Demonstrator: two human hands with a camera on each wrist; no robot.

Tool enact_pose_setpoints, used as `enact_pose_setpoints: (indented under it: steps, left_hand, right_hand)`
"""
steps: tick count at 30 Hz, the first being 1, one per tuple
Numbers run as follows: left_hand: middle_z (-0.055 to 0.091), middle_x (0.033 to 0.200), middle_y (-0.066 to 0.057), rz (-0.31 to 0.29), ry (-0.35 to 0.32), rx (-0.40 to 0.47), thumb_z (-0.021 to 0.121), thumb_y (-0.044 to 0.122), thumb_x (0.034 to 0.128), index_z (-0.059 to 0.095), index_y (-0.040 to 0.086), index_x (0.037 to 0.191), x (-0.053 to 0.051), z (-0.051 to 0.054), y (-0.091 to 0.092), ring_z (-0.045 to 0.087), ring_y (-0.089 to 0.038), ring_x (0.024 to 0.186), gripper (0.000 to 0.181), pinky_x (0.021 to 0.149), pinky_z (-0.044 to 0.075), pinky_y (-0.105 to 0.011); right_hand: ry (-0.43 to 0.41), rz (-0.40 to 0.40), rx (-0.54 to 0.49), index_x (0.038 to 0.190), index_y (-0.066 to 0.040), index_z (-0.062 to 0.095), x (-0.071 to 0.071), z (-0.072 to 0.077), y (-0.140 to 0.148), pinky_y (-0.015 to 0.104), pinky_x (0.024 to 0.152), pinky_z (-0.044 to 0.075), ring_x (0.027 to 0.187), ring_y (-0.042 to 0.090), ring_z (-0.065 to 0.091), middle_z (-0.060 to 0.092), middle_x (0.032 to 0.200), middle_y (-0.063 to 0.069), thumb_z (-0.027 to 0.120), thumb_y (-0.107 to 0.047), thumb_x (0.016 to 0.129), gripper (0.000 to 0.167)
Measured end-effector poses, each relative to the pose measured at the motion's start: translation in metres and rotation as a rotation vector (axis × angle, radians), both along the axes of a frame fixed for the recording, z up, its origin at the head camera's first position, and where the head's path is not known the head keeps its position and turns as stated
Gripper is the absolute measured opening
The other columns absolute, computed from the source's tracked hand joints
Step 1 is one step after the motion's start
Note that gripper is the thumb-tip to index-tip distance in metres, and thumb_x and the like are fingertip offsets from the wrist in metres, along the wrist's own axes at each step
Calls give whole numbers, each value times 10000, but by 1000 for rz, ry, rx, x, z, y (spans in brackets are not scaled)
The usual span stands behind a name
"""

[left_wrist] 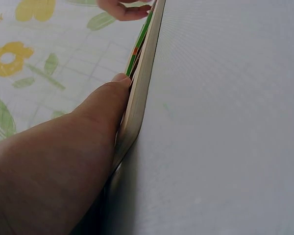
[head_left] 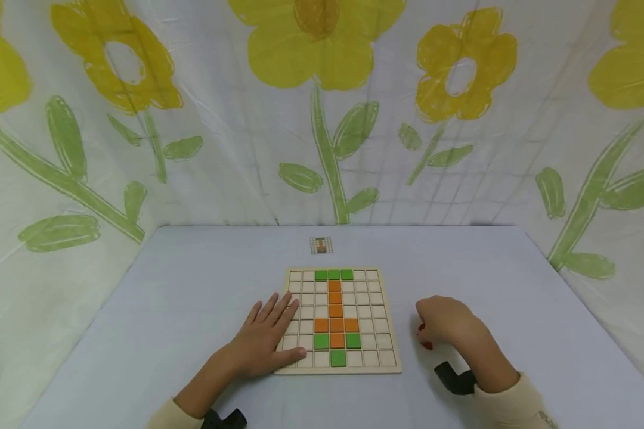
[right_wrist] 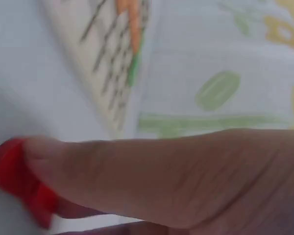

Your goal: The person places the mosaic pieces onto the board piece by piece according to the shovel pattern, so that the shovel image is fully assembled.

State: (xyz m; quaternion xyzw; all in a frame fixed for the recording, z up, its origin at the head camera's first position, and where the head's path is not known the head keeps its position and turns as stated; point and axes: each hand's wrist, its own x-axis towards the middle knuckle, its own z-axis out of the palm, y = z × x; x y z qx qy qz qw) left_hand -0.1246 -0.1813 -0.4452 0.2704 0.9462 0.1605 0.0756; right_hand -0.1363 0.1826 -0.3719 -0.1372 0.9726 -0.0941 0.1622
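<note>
A wooden grid board (head_left: 377,311) lies flat in the middle of the table, with green tiles (head_left: 338,358) and orange tiles (head_left: 335,310) set in some of its squares. On the board's left side rests my left hand (head_left: 263,339), fingers spread and straight; in the left wrist view its thumb (left_wrist: 100,105) lies along the board's near edge. To the right of the board, just over the table, my right hand (head_left: 446,322) pinches red pieces (right_wrist: 12,166) between thumb and fingers. They are blurred and partly covered, so their exact shape and number are unclear.
A small pattern card (head_left: 321,245) with a printed grid lies beyond the board. The white table (head_left: 209,268) ends at a hanging cloth (head_left: 220,149) with yellow flowers. Black wrist mounts (head_left: 455,379) sit under both wrists.
</note>
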Motion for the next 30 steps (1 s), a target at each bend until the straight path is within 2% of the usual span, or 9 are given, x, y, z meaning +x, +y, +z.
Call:
enact_pose_setpoints:
  steps: [4, 9, 13, 17, 21, 26, 30]
  left_hand:
    - [67, 1675, -101, -2, -5, 1, 436, 729, 939, 174, 96, 1617, 0, 1, -1, 7, -344, 1522, 964, 1163, 15, -603]
    - [61, 1676, -99, -2, 2, 7, 442, 726, 938, 167, 96, 1617, -1, 1, -1, 6, -341, 1523, 966, 1162, 20, -604]
    - [54, 1675, -103, -8, 2, 11, 439, 723, 942, 161, 92, 1617, -1, 0, -1, 4, -343, 1522, 965, 1160, 20, -607]
    - [62, 1675, -107, -12, -4, 15, 441, 723, 941, 167, 91, 1616, -1, 0, -1, 10, -353, 1520, 965, 1160, 22, -609]
    - [77, 1674, -110, -11, 0, 13, 450, 715, 942, 181, 87, 1614, -1, 1, 0, 22, -358, 1520, 958, 1161, 27, -611]
    - [77, 1673, -113, -9, -4, 16, 460, 704, 945, 187, 80, 1612, 0, 2, 0, 23, -360, 1519, 953, 1160, 29, -612]
    - [78, 1673, -114, -10, -3, 13, 460, 702, 946, 189, 77, 1611, 0, 2, 0, 26, -364, 1519, 952, 1159, 35, -615]
  right_hand:
    - [4, 24, -26, 708, -92, 542, -5, -7, 2, 309, 562, 411, 614, 165, 477, 509, 669, 4, 757, 27, 804, 265]
    - [50, 149, -112, 691, -118, 571, -6, -15, -13, 287, 570, 438, 645, 132, 474, 509, 716, -22, 709, 134, 808, 310]
    - [95, 225, -140, 686, -138, 566, -5, -18, -21, 261, 549, 401, 636, 118, 445, 480, 730, -30, 707, 91, 833, 307]
    - [99, 185, -101, 701, -142, 555, 0, -15, -23, 284, 551, 397, 631, 126, 448, 472, 720, -37, 768, 44, 797, 299]
    - [79, 152, -90, 745, -131, 555, 2, -14, -22, 303, 561, 406, 650, 140, 456, 473, 716, -31, 763, 83, 780, 300]
    - [52, 159, -121, 780, -122, 562, 1, -14, -20, 287, 542, 410, 654, 144, 463, 476, 733, -19, 719, 119, 810, 289]
    - [78, 190, -157, 802, -116, 586, -1, -11, -20, 278, 562, 421, 669, 144, 465, 497, 756, 5, 701, 142, 806, 282]
